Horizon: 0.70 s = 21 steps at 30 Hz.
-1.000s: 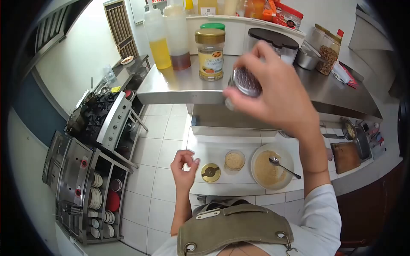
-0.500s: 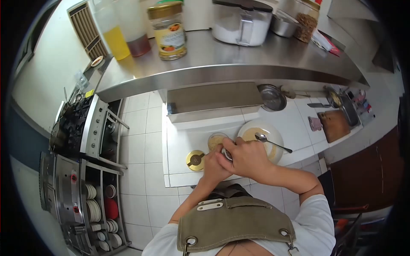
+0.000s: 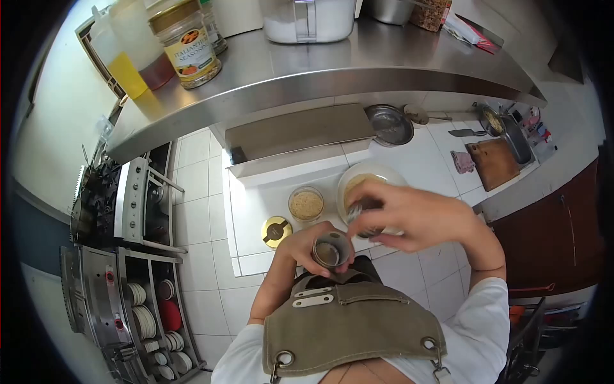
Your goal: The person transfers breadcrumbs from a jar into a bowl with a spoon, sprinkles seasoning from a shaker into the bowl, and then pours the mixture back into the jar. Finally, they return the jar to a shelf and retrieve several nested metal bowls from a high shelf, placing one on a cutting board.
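My left hand (image 3: 304, 248) is wrapped round a small open container (image 3: 330, 249), whose mouth faces up and whose inside looks greyish. My right hand (image 3: 409, 216) grips a ridged, dark and silvery lid (image 3: 364, 217), held apart from the container and to its right. Behind my hands stands a glass bowl (image 3: 306, 203) of pale crumbs. A white plate (image 3: 385, 173) with something tan on it lies partly hidden beneath my right hand. Left of my left hand sits a round gold lid (image 3: 276, 232) with a dark centre.
A steel shelf (image 3: 256, 96) crosses above the counter, holding a seasoning jar (image 3: 192, 54), squeeze bottles and a clear bin (image 3: 309, 22). Further right are a steel pan (image 3: 389, 125), a knife (image 3: 467, 133), a pink cloth (image 3: 462, 162) and a wooden board (image 3: 493, 164). A stove (image 3: 131, 198) stands left.
My hands have come apart. The right one has moved right with the lid, uncovering the container's open mouth in my left hand. The camera view has also shifted.
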Each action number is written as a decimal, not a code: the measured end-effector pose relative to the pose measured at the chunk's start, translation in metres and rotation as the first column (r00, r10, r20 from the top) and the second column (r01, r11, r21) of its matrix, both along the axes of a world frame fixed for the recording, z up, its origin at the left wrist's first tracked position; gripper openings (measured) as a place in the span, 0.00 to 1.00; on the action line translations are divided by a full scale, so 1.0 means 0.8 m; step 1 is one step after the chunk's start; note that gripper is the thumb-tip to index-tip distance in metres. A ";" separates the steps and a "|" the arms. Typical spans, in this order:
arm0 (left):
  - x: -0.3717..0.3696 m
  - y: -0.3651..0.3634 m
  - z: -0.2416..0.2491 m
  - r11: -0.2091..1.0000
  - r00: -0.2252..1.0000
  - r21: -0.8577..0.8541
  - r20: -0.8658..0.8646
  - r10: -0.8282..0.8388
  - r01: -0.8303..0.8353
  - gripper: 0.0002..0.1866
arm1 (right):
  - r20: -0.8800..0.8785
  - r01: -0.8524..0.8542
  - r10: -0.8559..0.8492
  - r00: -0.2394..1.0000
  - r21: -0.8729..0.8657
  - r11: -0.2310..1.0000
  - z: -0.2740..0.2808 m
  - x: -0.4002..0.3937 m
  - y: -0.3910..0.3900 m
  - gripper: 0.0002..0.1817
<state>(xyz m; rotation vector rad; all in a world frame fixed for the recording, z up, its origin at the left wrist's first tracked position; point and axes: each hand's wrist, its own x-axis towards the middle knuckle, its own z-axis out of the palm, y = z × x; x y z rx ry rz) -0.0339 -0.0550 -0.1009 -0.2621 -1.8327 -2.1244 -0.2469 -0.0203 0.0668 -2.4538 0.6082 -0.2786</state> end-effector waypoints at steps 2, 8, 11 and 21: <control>-0.012 0.004 0.015 0.980 0.988 -0.124 -0.015 0.151 -0.152 0.25 | 0.050 0.126 -0.126 0.991 0.015 0.992 -0.009 -0.024 -0.010 0.20; -0.051 0.016 0.017 0.680 0.739 -0.352 -0.056 0.671 -0.644 0.25 | 0.061 0.728 -0.727 0.684 -0.124 0.674 -0.140 -0.166 -0.055 0.25; -0.080 0.026 0.007 0.435 0.481 -0.373 -0.036 0.876 -0.820 0.26 | -0.045 0.839 -0.858 0.511 -0.190 0.510 -0.278 -0.281 -0.094 0.26; -0.131 0.062 -0.047 0.027 -0.007 -0.231 0.141 0.990 -0.972 0.26 | -0.058 0.858 -0.899 0.433 -0.279 0.431 -0.348 -0.287 -0.065 0.29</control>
